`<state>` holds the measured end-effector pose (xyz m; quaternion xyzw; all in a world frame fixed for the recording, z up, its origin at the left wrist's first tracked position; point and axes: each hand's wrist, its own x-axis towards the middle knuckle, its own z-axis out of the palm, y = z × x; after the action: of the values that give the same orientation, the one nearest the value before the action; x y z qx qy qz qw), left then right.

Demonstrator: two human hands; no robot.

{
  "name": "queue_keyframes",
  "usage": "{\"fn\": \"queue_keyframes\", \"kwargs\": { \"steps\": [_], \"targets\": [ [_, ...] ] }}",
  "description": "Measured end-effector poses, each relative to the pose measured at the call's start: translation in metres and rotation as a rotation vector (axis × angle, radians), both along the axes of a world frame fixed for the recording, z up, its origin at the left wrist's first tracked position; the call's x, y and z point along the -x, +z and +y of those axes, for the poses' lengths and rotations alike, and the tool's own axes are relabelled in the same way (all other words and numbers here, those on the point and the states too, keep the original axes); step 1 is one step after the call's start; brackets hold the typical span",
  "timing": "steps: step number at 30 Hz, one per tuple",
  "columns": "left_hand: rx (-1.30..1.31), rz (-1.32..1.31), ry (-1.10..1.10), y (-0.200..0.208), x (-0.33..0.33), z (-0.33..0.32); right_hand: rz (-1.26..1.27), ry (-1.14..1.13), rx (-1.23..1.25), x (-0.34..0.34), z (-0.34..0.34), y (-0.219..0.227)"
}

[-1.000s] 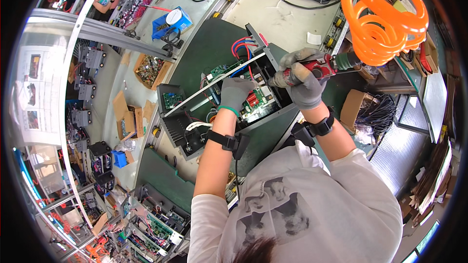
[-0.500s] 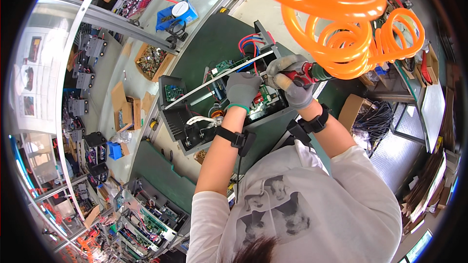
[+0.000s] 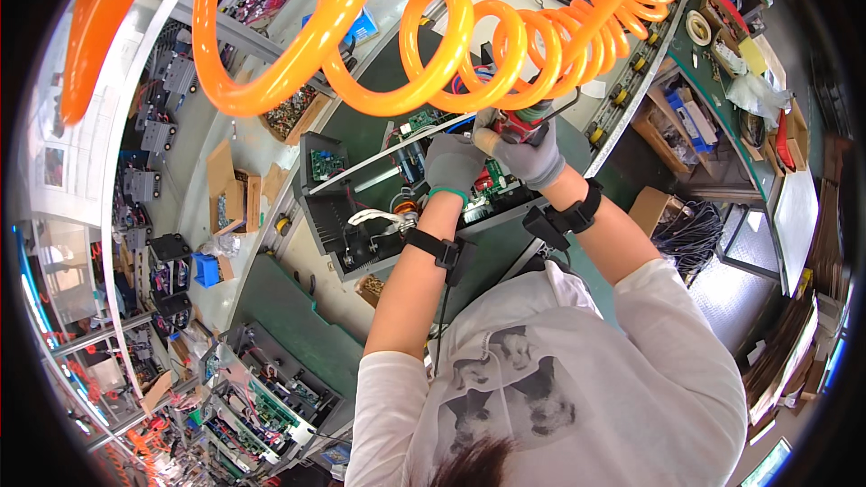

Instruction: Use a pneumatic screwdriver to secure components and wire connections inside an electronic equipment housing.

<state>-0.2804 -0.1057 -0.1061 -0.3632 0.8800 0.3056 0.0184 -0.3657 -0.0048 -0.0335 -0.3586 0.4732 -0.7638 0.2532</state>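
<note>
My gloved right hand is wrapped round a red air screwdriver over the far right part of an open dark metal case. Close beside it, my gloved left hand has its fingers curled in toward the tool's lower end. What those fingertips pinch, if anything, is hidden. Inside the case are green circuit boards, a copper-coloured coil and white wires. A thin pale bar runs across the top of the case, its far end reaching my hands.
An orange coiled hose hangs across the upper view and covers part of the bench. Left of the case stand cardboard boxes and a blue bin. Black cables lie bundled at the right, near a green-topped shelf.
The orange hose has swung left and stretched across the upper view. My right hand has shifted slightly left, and the screwdriver has turned with it. My left hand has stayed nearly in place.
</note>
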Motion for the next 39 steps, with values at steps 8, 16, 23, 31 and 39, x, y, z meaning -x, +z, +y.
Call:
{"fn": "queue_keyframes", "kwargs": {
  "steps": [8,16,23,31,39],
  "targets": [
    [0.01,0.076,-0.106,-0.016,-0.005,-0.009,0.065,-0.022,-0.128,-0.013,0.0,0.005],
    [-0.036,0.016,-0.059,-0.01,-0.001,-0.005,0.099,0.04,-0.064,-0.004,-0.009,-0.003],
    [-0.056,-0.062,-0.163,0.015,-0.002,0.007,-0.216,0.036,0.163,-0.013,-0.007,0.017],
    [0.102,0.337,0.306,0.079,-0.089,0.012,0.01,-0.21,-0.628,0.058,-0.006,0.065],
    [0.226,-0.232,0.677,0.059,-0.201,-0.107,0.489,-0.185,-1.119,0.111,-0.042,-0.046]
  ]
}}
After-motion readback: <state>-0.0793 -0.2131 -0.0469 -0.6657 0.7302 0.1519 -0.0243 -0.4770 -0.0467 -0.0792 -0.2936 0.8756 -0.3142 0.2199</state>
